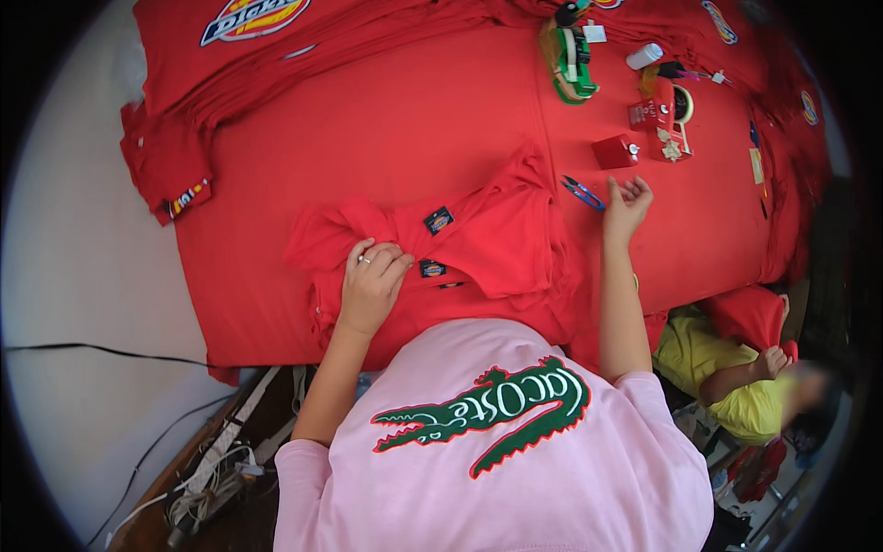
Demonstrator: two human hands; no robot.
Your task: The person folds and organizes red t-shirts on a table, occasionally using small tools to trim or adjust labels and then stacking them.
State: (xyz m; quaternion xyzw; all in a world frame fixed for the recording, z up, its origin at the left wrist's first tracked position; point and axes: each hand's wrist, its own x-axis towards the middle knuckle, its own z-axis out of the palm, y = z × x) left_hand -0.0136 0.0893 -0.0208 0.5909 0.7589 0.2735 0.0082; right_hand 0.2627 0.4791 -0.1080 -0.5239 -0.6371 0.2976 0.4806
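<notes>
Red garment (510,247): left of the snips and nearer the wearer; partly flat, its left end bunched, with a dark label (439,221) uppermost and more red fabric beneath.
Snips (583,193): blue, resting on the red table cover (368,120); reference point for the places below.
Left hand (377,276): left of the snips, a ring on one finger; fingertips bent onto the garment's bunched part — whether they pinch the fabric or merely press it cannot be told.
Right hand (627,210): just right of the snips; fingers parted and loosely curved, grip released, nothing seen in it.
Red box (615,151): just beyond the snips, slightly to the right.
Tape roll (682,103): pale-rimmed, farther beyond the snips and to the right.
White bottle (644,56): well beyond the snips, lying tilted.
Green dispenser (572,69): well beyond the snips, almost in line with them.
Co-worker (736,396): in yellow, right of the snips and nearer the wearer — hands at red fabric.
</notes>
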